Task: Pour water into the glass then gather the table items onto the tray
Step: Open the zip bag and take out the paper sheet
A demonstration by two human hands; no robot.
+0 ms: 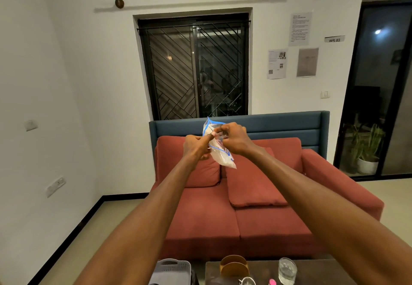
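Both arms are stretched out in front of me, high above the table. My left hand (196,146) and my right hand (233,138) pinch a clear plastic zip bag (219,151) with blue seal lines between them. What is inside the bag is too blurred to tell. At the bottom edge a clear glass (287,270) stands on the dark table (214,273). A grey slotted tray (174,269) sits to the left of the table.
On the table there are also a gold-brown holder (234,265), a small metal-rimmed object (247,281) and a pink item (272,282). A red sofa (245,217) with cushions stands behind the table. A potted plant (367,151) is at the right by the glass door.
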